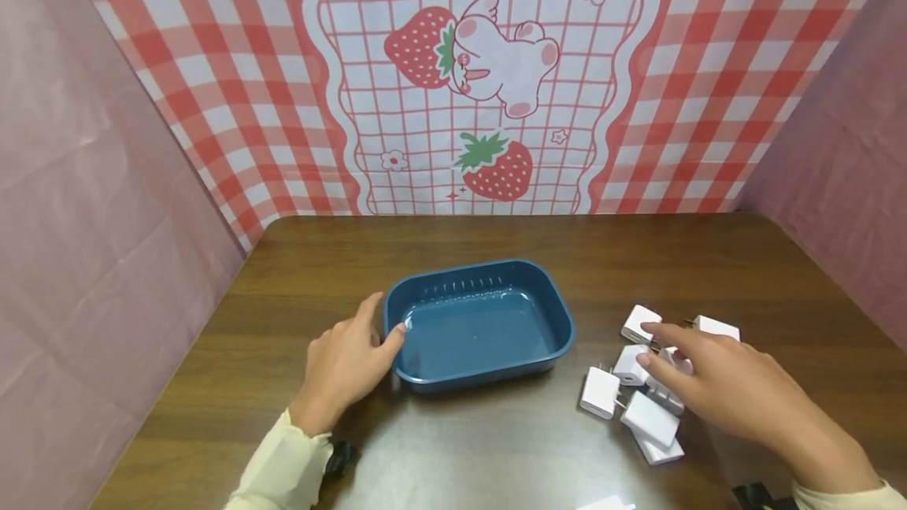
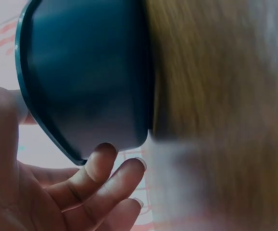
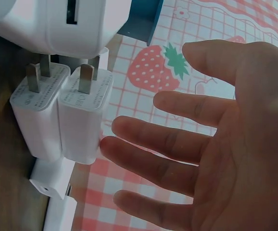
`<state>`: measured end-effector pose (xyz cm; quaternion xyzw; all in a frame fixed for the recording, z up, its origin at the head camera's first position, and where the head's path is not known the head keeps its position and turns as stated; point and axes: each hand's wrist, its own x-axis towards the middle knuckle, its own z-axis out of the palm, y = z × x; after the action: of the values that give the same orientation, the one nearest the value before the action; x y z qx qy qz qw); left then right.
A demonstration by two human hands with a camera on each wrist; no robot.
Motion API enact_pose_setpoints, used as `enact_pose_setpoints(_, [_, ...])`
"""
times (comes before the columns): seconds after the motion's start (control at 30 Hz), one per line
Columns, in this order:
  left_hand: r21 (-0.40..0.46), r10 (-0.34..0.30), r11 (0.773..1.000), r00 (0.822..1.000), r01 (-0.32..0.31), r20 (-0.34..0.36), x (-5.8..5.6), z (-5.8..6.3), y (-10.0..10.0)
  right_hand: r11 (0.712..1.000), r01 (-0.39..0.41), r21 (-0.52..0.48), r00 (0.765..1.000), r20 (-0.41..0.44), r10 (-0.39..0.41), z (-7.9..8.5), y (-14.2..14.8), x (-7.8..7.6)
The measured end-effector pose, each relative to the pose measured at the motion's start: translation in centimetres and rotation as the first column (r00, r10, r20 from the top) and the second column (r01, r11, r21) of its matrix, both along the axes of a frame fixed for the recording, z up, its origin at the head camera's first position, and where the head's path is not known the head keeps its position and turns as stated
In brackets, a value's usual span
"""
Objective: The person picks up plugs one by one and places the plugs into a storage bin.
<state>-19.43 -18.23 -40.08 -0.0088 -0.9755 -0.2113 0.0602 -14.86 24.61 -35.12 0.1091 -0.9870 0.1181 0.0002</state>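
Observation:
A blue plastic basin (image 1: 475, 341) stands upright on the table with nothing inside. My left hand (image 1: 343, 364) grips its left end, thumb over the rim and fingers along the outer wall (image 2: 86, 72). To the basin's right lies a loose group of white charger plugs (image 1: 601, 393), some with metal prongs showing. Over that group hovers my right hand (image 1: 744, 388), palm down with fingers spread and nothing held. In the right wrist view, two plugs (image 3: 83, 120) stand side by side with prongs up, close to the fingertips, and part of the group is hidden behind the hand in the head view.
Wood-grain table (image 1: 319, 258) under everything. A red checked cloth with strawberries (image 1: 496, 171) hangs along its back edge, and pink cloth (image 1: 92, 219) hangs at the sides. One more white item (image 1: 606, 504) is cut off at the bottom of the head view.

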Motion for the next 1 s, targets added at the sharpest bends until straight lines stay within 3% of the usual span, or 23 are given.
enact_pose_setpoints(0.67, [0.012,-0.003,1.000,1.000,0.003,-0.028,0.5,-0.3,0.4,0.999,0.008,0.051,1.000,-0.003,-0.008,-1.1,1.1,0.3])
enact_pose_setpoints(1.0, [0.024,-0.004,1.000,1.000,0.004,-0.009,0.5,-0.3,0.3,0.999,0.001,0.051,1.000,-0.014,0.000,-2.1,1.9,0.3])
